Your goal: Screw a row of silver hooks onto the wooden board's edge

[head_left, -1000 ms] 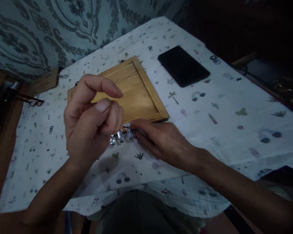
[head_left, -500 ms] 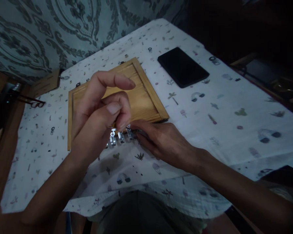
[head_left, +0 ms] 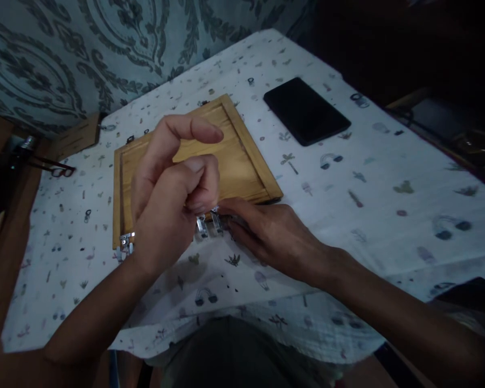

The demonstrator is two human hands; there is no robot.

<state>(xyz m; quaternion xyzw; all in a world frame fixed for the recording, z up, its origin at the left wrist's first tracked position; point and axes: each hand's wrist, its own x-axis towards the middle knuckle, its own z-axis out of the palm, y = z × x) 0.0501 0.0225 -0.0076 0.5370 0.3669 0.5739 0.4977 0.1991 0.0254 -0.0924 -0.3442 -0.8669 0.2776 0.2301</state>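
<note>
A framed wooden board [head_left: 242, 161] lies on the table in front of me. Shiny metal fittings [head_left: 202, 226] line its near edge, and another metal fitting [head_left: 126, 243] sits at its near left corner. My left hand [head_left: 173, 183] is raised over the board, thumb pressed onto curled fingers and index finger crooked outward. Whatever it may pinch is hidden. Low at the board's near edge, my right hand [head_left: 275, 231] has its fingertips closed at the rightmost metal fitting [head_left: 216, 221]. My left hand covers part of the row.
A black tablet or phone [head_left: 307, 111] lies right of the board. Red-framed glasses [head_left: 62, 171] and a brown cardboard piece [head_left: 77, 134] are at the left. The patterned cloth [head_left: 372, 215] covers the table, against a patterned wall [head_left: 137, 43].
My left hand has shifted slightly, with its thumb now drawn in over the curled fingers. It covers more of the middle fittings and uncovers the left corner one. My right hand stays by the fittings.
</note>
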